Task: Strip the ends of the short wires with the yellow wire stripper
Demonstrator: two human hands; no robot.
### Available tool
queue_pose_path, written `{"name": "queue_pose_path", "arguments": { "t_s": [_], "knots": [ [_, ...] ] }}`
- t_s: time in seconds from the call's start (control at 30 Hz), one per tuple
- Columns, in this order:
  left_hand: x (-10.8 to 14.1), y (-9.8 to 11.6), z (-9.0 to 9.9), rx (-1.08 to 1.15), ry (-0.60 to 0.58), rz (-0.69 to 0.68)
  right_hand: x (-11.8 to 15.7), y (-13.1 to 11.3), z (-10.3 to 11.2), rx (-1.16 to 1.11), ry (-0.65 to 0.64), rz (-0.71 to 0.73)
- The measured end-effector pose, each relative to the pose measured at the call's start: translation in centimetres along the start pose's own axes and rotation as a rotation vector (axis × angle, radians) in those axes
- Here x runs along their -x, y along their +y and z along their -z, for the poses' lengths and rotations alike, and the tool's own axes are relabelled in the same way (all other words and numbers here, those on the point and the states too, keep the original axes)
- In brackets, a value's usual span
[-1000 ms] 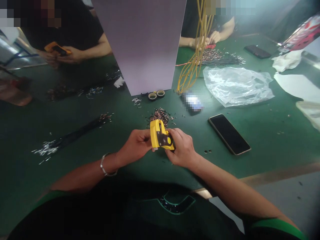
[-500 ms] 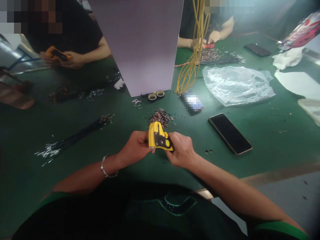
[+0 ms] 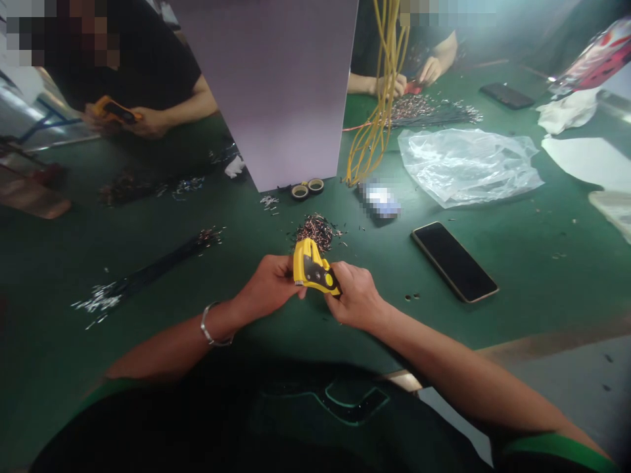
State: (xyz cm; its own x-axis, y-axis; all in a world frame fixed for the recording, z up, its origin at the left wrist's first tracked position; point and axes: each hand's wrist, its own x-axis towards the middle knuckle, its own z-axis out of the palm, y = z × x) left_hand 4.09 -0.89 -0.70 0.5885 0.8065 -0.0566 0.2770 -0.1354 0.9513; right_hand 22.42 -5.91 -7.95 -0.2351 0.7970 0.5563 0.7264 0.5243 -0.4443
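Observation:
Wrapped around the handles of a yellow and black wire stripper (image 3: 315,268) is my right hand (image 3: 357,295). The tool's head points away from me, over the near edge of a pile of short copper-and-black wire bits (image 3: 315,230). My left hand (image 3: 269,286) is closed right against the tool's left side, its fingertips partly behind the head. Whatever it pinches is hidden. A bundle of black wires (image 3: 158,266) with bared ends lies on the table to the left.
A phone (image 3: 454,261) lies on the green table (image 3: 276,368) at the right. Behind the pile are two tape rolls (image 3: 307,189) and a tall pale panel (image 3: 290,92). Yellow cables (image 3: 377,112) hang beside a clear plastic bag (image 3: 468,164). Two co-workers sit across.
The wire stripper has tilted very slightly in my right hand. My hands stay in nearly the same place, and the whole view has shifted a little.

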Motion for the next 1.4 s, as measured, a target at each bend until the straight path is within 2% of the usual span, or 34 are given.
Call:
{"name": "queue_pose_path", "arguments": {
  "t_s": [0.37,0.7,1.0,1.27,1.4],
  "knots": [
    [-0.5,-1.0,0.1,-0.019,-0.019,0.084,0.1,0.4,-0.8,-0.081,-0.049,-0.084],
    [-0.9,-1.5,-0.1,0.099,0.058,0.197,-0.1,1.2,-1.1,-0.12,-0.065,-0.172],
    [-0.9,-0.7,-0.1,0.128,0.082,0.172,-0.7,1.4,-0.3,-0.027,-0.065,-0.197],
    [-1.2,-1.1,-0.1,0.118,0.134,0.208,-0.8,2.0,-1.2,-0.17,-0.074,-0.216],
    [-1.4,-1.0,0.1,0.123,0.178,0.227,-1.0,2.2,-0.8,-0.264,-0.082,-0.259]
  ]
}}
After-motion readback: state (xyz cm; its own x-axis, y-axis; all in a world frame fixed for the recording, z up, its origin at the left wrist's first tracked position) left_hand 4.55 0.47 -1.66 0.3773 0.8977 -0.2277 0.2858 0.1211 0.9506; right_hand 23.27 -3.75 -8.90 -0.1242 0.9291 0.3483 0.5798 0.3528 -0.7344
